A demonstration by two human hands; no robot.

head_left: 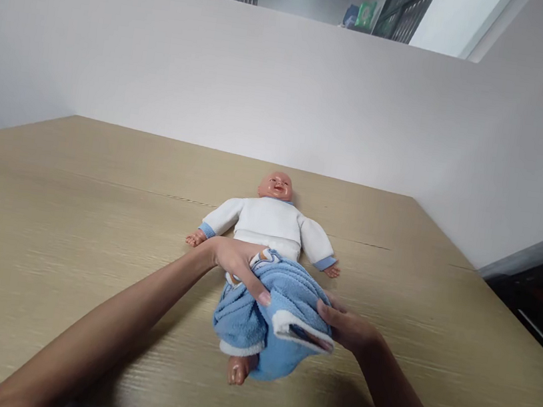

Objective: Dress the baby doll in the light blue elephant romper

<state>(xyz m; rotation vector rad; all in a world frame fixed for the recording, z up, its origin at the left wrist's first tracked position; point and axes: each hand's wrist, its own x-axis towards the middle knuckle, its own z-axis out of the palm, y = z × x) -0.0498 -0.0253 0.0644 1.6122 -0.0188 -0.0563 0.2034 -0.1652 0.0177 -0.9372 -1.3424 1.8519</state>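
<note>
Left of the doll's waist, the left hand [241,265] grasps one pair of pants [293,286], thumb over the blue cloth, most of its fingers hidden; one foot [239,369] shows from one of two white cuffs; the doll [277,185] lies face up on one surface [69,236], wearing one white top [272,218], its two arms spread to either side; the pants are around its lower body, below the top; right of the doll's legs, the right hand [348,321] grips the other, raised pant leg beside its cuff [282,324].
</note>
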